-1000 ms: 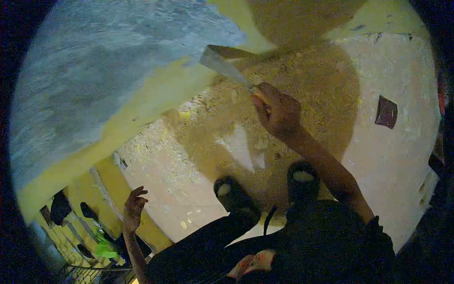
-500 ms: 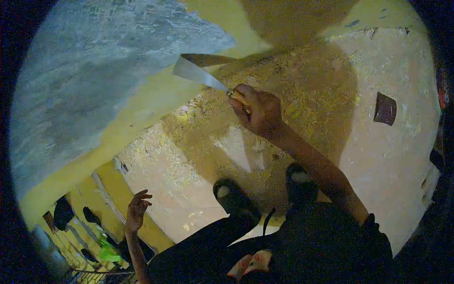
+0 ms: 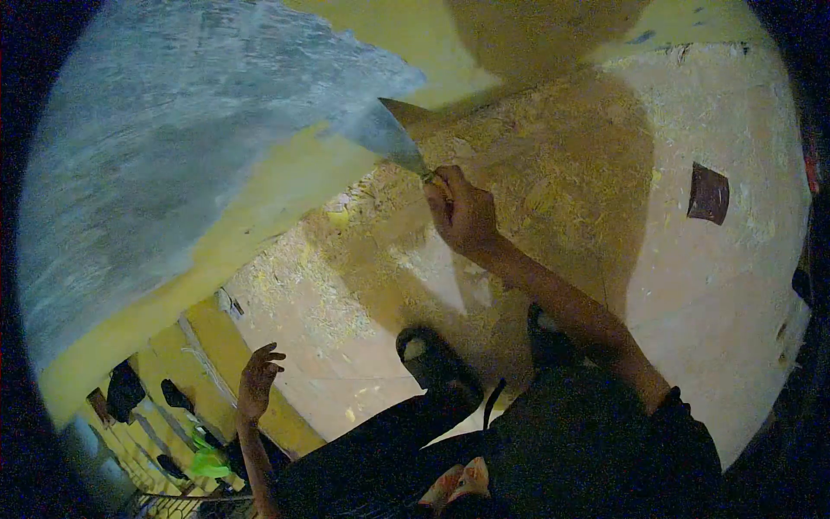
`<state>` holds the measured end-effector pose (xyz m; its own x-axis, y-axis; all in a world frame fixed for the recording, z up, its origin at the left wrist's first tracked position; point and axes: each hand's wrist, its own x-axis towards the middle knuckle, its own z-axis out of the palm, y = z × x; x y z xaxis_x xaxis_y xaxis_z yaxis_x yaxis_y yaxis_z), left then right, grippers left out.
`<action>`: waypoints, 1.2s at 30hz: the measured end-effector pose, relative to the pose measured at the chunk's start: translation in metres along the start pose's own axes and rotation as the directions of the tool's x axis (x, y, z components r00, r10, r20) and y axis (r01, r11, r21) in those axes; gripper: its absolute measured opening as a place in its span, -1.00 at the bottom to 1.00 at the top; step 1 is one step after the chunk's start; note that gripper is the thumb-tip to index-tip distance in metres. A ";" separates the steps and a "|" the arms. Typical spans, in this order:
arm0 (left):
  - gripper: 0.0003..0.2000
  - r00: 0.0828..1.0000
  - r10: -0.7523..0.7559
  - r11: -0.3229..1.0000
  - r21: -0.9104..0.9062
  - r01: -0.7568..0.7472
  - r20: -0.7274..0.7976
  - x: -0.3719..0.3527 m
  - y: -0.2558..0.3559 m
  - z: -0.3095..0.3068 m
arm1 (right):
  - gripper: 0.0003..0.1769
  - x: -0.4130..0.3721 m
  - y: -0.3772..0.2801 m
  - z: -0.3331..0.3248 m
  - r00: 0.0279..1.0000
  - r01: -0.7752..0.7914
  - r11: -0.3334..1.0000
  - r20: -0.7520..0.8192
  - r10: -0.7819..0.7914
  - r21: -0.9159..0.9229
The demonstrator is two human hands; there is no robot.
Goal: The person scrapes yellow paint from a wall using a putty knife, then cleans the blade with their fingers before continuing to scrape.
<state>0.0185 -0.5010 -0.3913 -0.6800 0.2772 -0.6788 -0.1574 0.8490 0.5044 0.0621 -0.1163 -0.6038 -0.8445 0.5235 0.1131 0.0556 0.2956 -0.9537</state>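
Observation:
My right hand (image 3: 465, 212) is closed around the handle of a paint scraper (image 3: 391, 138) with a wide, thin metal blade. The blade lies at the lower part of the yellow wall (image 3: 298, 177), by the border of a large blue-grey patch (image 3: 164, 164) where the yellow coat is gone. Whether its edge presses on the wall is hard to tell. My left hand (image 3: 258, 381) hangs at the lower left, over the steps, fingers loosely apart and holding nothing.
Yellow flakes litter the pale floor (image 3: 596, 225) along the wall's foot. A dark square piece (image 3: 709, 194) lies at the right. Yellow steps (image 3: 212, 346) drop away at lower left, with dark items and a bright green thing (image 3: 207, 458). My sandalled feet (image 3: 432, 359) stand close by.
The scraper's blade has swung to the right and turned, its far corner now pointing more upward. My right hand has shifted slightly. My left hand stays open, a little further right in view.

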 end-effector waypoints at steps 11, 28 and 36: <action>-0.63 0.999 -0.048 0.999 -0.017 0.048 0.024 0.003 -0.007 0.001 | -0.74 0.006 0.000 0.011 0.992 0.127 0.989 -0.016 -0.126 0.079; -0.62 1.000 -0.021 0.999 0.028 0.021 0.020 0.005 0.000 0.002 | -0.73 0.002 0.025 0.011 0.995 0.100 0.993 -0.005 -0.100 0.063; -0.64 0.998 -0.063 0.998 -0.012 0.063 0.022 0.002 -0.011 0.003 | -0.69 0.008 0.029 0.005 0.979 0.200 0.978 -0.037 -0.198 0.059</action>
<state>0.0211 -0.5085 -0.3998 -0.6527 0.2330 -0.7209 -0.2089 0.8593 0.4669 0.0539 -0.1072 -0.6319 -0.8186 0.4834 0.3102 -0.1463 0.3468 -0.9264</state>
